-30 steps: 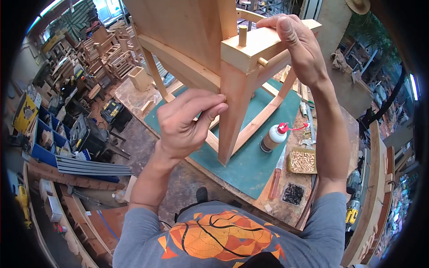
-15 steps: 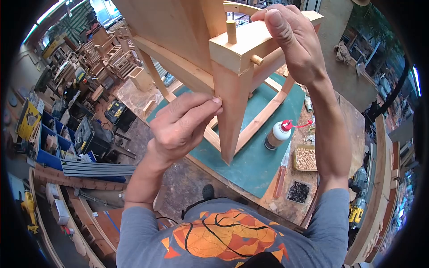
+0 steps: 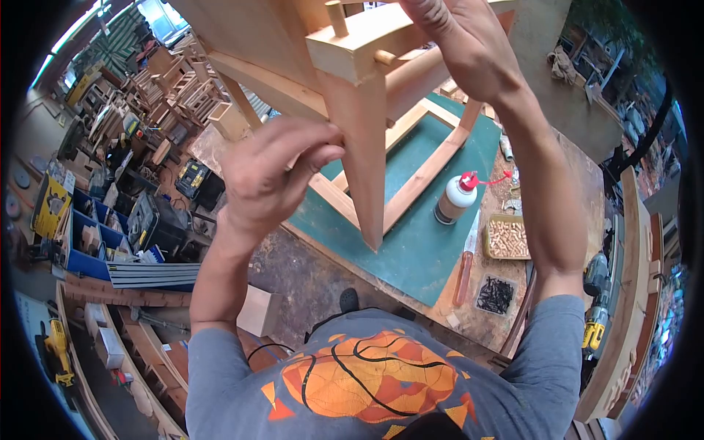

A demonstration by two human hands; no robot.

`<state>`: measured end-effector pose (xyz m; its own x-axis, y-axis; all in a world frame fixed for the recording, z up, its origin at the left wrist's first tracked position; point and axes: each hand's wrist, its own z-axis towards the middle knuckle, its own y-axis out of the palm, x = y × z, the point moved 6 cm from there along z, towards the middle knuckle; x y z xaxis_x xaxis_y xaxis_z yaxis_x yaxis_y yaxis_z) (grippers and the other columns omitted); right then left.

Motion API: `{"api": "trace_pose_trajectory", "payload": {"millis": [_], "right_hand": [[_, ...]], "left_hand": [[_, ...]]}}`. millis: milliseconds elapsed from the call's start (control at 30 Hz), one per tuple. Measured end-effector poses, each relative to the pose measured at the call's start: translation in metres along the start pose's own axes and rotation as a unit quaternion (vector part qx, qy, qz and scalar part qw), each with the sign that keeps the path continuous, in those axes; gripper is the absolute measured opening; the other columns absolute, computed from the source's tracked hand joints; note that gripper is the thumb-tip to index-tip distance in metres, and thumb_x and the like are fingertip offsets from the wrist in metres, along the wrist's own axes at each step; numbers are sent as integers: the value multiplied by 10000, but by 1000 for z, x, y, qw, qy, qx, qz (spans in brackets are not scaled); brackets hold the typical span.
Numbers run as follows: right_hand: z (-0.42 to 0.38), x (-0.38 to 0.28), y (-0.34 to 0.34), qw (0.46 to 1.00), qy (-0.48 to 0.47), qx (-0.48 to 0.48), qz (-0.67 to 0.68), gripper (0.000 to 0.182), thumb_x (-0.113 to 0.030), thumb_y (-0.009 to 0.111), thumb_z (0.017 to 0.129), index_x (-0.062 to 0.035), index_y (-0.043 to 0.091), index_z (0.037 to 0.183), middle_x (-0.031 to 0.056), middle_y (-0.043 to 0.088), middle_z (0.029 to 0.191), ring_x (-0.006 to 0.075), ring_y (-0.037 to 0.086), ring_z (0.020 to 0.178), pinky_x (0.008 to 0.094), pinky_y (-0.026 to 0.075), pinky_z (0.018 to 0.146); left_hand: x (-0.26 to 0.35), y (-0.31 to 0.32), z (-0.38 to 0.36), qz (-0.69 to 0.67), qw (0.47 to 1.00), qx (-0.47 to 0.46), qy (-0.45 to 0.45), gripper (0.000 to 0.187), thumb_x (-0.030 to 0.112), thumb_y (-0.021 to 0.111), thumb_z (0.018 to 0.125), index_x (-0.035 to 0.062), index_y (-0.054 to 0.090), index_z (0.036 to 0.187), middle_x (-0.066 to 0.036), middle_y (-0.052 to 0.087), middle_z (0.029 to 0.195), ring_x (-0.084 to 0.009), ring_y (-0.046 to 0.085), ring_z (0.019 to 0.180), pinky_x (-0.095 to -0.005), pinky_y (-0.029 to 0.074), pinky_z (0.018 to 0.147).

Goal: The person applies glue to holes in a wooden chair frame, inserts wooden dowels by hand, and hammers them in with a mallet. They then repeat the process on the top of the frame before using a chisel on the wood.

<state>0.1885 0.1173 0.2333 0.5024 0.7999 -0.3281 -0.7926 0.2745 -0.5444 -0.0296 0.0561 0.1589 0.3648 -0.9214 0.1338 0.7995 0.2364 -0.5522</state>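
Observation:
A wooden furniture frame point(image 3: 356, 139) with a tapered leg fills the upper middle; its point rests over the green mat. One dowel point(image 3: 336, 20) stands up from the block at its top, and another dowel point(image 3: 384, 57) sticks out of the side. My left hand point(image 3: 264, 172) is closed, fingers curled, its fingertips against the leg's left edge; motion blurs it, and anything pinched there is hidden. High on the right, my right hand point(image 3: 473, 55) holds the frame's top rail, its fingers partly cut off by the view's edge.
On the green mat point(image 3: 411, 268) stands a white glue bottle point(image 3: 456, 199) with a red cap. To its right lie a knife point(image 3: 465, 268), a tub of wooden dowels point(image 3: 507, 238) and a tray of black screws point(image 3: 495, 295). A blue bin point(image 3: 84, 253) and a power drill point(image 3: 592, 330) flank the workbench.
The frame has shifted left and up in view, with my right hand following on its rail. My left hand has moved slightly left and up, its thumb now farther from the index finger.

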Motion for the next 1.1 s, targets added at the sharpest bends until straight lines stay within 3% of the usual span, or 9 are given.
{"api": "trace_pose_trajectory", "payload": {"millis": [133, 167, 233, 267, 367, 467, 900, 967, 1100], "right_hand": [[-43, -20, -51, 977, 29, 145, 156, 699, -558, 448, 1044, 74, 521, 1333, 137, 657, 1095, 236, 599, 1134, 347, 430, 1036], [-70, -26, -65, 964, -60, 232, -118, 554, -433, 564, 1030, 47, 531, 1304, 131, 671, 1058, 233, 654, 1046, 358, 507, 970], [-153, 35, -120, 957, 112, 256, -83, 364, -322, 583, 1024, -2, 722, 922, 113, 694, 788, 162, 645, 755, 334, 504, 723], [-205, 63, -128, 945, 212, 219, -115, 248, -228, 640, 971, 2, 729, 946, 120, 713, 807, 110, 659, 757, 297, 521, 703], [-357, 127, -91, 798, 511, -97, -305, 160, -113, 630, 888, -46, 745, 978, 202, 716, 856, 321, 694, 776, 416, 546, 787], [-454, 146, -45, 679, 600, -261, -331, 295, -181, 642, 862, -90, 754, 1119, 221, 729, 1045, 368, 708, 1003, 457, 556, 915], [-504, 171, -24, 739, 604, -182, -237, 199, -177, 623, 841, -124, 758, 978, 204, 728, 1011, 401, 686, 1006, 496, 539, 890], [-491, 147, -36, 761, 589, -26, -271, 171, -172, 645, 866, -73, 740, 968, 165, 738, 940, 331, 709, 921, 435, 551, 826], [-393, 23, 13, 792, 574, 157, 139, 90, -87, 694, 897, -4, 692, 933, 75, 710, 904, 115, 645, 861, 277, 521, 766]], "left_hand": [[-29, 1, -44, -194, 966, 72, -154, 897, 218, 920, 703, -27, 481, 1446, -146, 666, 1257, -226, 690, 1066, -361, 566, 946], [-36, -1, -66, -221, 950, 101, -198, 989, 242, 914, 729, -4, 381, 1525, -164, 610, 1356, -257, 661, 1143, -380, 529, 1006], [-47, 2, -115, -217, 930, 140, -261, 869, 313, 826, 861, -13, 373, 1527, -218, 584, 1381, -267, 650, 1149, -376, 526, 994], [-56, 6, -143, -203, 925, 134, -291, 822, 326, 792, 901, -26, 380, 1519, -223, 588, 1375, -249, 655, 1112, -375, 528, 981], [-60, 36, -212, -200, 884, 117, -405, 676, 272, 748, 946, -56, 454, 1458, -213, 641, 1287, -209, 668, 1016, -342, 543, 927], [-54, 63, -239, -219, 860, 84, -454, 533, 210, 747, 946, -70, 556, 1358, -194, 691, 1183, -194, 680, 963, -324, 552, 901], [33, 96, -156, -358, 874, 21, -328, 318, 199, 800, 886, -54, 723, 1062, -152, 733, 874, -196, 710, 797, -286, 565, 709], [43, 103, -162, -358, 881, -40, -308, 281, 151, 806, 868, -57, 729, 1040, -158, 734, 870, -193, 714, 790, -292, 571, 705], [65, 135, -146, -314, 917, -48, -239, 270, 51, 809, 830, -25, 737, 1079, -140, 730, 926, -201, 708, 754, -313, 573, 665]]}}
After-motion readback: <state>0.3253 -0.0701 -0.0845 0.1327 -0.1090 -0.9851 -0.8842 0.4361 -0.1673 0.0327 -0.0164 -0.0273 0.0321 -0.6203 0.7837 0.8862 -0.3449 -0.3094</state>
